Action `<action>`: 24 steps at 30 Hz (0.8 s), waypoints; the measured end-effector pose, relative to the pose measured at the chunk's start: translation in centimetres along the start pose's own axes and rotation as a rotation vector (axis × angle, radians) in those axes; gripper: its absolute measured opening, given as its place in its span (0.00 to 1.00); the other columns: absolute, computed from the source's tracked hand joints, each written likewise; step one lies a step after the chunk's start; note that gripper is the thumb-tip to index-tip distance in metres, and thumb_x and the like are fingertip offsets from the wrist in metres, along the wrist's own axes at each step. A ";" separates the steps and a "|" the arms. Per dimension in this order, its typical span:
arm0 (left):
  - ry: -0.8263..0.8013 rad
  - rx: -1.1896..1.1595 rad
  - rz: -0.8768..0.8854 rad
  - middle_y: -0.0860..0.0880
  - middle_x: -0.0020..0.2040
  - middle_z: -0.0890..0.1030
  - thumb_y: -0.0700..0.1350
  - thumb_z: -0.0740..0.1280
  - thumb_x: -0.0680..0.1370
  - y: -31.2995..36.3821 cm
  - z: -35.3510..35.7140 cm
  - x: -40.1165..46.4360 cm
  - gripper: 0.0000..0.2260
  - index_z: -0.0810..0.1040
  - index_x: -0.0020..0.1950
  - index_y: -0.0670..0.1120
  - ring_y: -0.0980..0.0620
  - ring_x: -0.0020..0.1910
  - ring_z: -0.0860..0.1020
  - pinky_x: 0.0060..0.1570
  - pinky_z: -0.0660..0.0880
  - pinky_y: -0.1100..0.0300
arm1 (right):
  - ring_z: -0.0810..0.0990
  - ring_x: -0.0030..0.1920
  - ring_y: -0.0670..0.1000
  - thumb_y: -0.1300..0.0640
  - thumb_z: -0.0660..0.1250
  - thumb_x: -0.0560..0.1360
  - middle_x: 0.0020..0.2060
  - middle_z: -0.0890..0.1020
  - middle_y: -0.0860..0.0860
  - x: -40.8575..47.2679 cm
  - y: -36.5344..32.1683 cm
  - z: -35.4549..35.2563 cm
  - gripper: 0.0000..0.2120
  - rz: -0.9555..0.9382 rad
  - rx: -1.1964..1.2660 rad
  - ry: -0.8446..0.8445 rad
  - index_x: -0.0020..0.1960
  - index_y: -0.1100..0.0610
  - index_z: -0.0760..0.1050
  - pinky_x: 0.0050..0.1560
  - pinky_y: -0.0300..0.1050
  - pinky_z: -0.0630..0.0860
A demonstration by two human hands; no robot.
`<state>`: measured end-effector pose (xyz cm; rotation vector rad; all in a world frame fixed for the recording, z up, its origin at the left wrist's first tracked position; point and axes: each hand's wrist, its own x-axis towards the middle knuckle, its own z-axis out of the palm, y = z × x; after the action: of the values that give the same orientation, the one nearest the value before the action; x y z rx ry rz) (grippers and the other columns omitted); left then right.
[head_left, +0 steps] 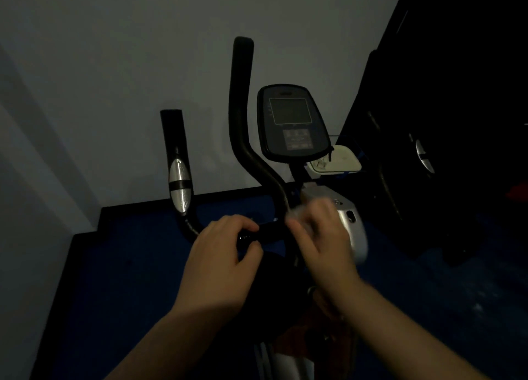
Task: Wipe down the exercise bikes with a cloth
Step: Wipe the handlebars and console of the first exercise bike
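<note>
Nearest the camera, two bare forearms reach forward over the exercise bike [285, 359], whose frame shows dimly between them. The left hand [220, 262] grasps the black handlebar [268, 232], fingers curled over the top and thumb beneath. The right hand [323, 242] is blurred; its fingers are bunched around a pale cloth [300, 208] that sits against the handlebar where the bar bends upward — how tightly it holds cannot be judged through the blur. Just behind that hand lies the silver housing [354, 231] of the bike. Further out, two handlebar ends rise: the left one carries a silver sensor grip [179, 185], the taller one [241, 93] curves up beside the console [291, 122], which has a dark screen above a keypad. A pale tray-like object [340, 159] sits behind the console. Beyond are blue floor [137, 265], a black baseboard and a grey wall [114, 50] — dark equipment [443, 151] stands at right.
</note>
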<state>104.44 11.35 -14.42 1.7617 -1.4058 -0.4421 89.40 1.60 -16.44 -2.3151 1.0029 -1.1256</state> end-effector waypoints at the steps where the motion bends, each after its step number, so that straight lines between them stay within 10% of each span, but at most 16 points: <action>1: 0.002 -0.004 0.000 0.64 0.47 0.73 0.51 0.62 0.73 0.0 0.0 -0.1 0.10 0.74 0.53 0.58 0.63 0.51 0.71 0.47 0.65 0.69 | 0.70 0.42 0.37 0.51 0.63 0.77 0.40 0.67 0.40 -1.1 0.2 -0.8 0.08 -0.036 0.001 -0.031 0.40 0.47 0.66 0.41 0.27 0.66; 24: 0.004 -0.039 0.022 0.63 0.46 0.75 0.53 0.62 0.71 -0.5 0.1 0.0 0.10 0.76 0.52 0.57 0.64 0.50 0.72 0.48 0.68 0.67 | 0.72 0.39 0.46 0.57 0.67 0.75 0.40 0.72 0.51 -1.4 -0.2 0.2 0.09 -0.073 0.014 0.023 0.39 0.60 0.72 0.37 0.42 0.71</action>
<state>104.68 11.36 -14.89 1.7137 -1.4029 -0.4507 89.07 2.76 -17.20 -2.3497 0.9221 -1.1868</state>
